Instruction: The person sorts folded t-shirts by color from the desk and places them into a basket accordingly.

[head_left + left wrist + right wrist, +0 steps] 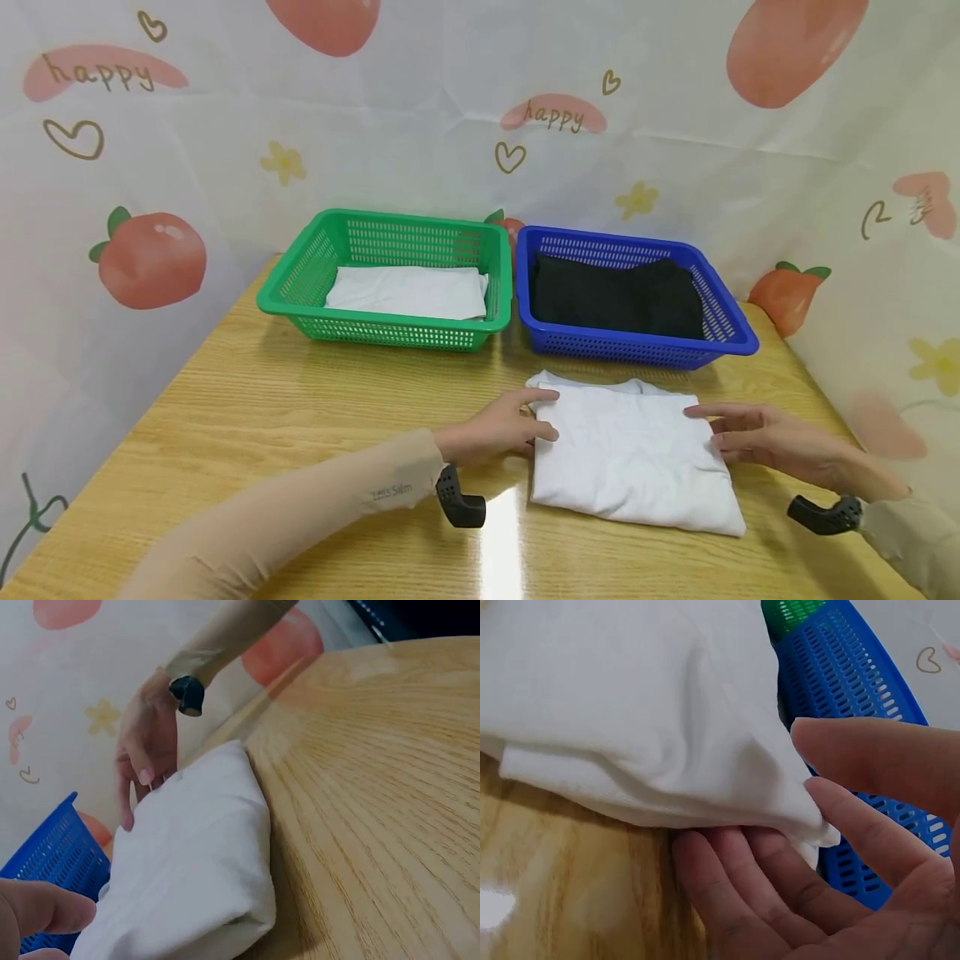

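Note:
A folded white shirt (637, 458) lies on the wooden table, its neckline edge toward the baskets. My left hand (495, 427) holds its left edge; index finger and thumb reach over the top, and the other fingers are mostly hidden. At the right edge, my right hand (772, 442) holds the cloth. In the right wrist view, several fingers (742, 885) slip beneath the shirt's edge while the thumb touches its side. The left wrist view shows the shirt (195, 840) as a thick folded stack, with the right hand (146, 750) at its far end.
Behind the shirt stands a blue basket (637, 346) with folded black cloth (615, 296) inside. To its left, a green basket (390, 329) contains folded white cloth (408, 290). The wooden table (337, 400) meets a fruit-printed backdrop (420, 150) behind and on the right.

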Action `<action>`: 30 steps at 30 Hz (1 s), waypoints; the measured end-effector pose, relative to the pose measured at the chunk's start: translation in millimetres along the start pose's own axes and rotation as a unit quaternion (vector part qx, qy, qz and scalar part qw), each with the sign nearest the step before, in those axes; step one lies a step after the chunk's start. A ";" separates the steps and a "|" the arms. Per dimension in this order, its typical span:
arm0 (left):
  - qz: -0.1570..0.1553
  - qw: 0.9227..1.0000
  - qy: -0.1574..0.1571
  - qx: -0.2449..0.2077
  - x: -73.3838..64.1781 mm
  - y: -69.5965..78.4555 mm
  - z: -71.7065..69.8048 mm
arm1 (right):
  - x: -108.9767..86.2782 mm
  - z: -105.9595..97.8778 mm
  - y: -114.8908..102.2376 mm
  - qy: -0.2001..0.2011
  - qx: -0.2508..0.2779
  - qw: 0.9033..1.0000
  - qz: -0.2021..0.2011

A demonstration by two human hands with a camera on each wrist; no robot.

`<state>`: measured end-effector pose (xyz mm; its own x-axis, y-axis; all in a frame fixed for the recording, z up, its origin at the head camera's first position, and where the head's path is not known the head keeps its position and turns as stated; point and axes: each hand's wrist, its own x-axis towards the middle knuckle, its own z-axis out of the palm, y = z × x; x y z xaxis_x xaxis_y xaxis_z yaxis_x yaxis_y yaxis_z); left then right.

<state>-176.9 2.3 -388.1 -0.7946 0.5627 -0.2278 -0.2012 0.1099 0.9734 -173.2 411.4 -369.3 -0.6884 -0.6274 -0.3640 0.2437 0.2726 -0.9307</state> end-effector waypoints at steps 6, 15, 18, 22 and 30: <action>0.006 0.999 0.029 0.042 3.6 0.6 2.5 | 1.3 9.2 0.0 0.062 -0.043 0.997 0.017; 0.017 0.998 0.037 0.046 4.2 -0.7 -2.1 | 10.0 17.3 0.3 0.098 -0.036 0.994 -0.006; 0.026 0.997 0.043 0.062 3.1 -2.6 -4.5 | 10.9 20.2 -2.1 0.104 -0.036 0.994 -0.015; 0.039 0.996 0.049 0.063 0.3 -4.9 -8.6 | 12.7 24.9 -6.2 0.109 -0.025 0.993 -0.021; 0.090 0.985 0.058 0.134 -17.1 3.4 -23.2 | 18.5 37.6 -18.6 0.125 -0.028 0.991 -0.035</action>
<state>-177.3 -25.9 -381.5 -0.8674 0.4962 -0.0378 0.0945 0.2388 0.9665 -164.7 367.3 -360.0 -0.8514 -0.4485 -0.2722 0.1560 0.2789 -0.9476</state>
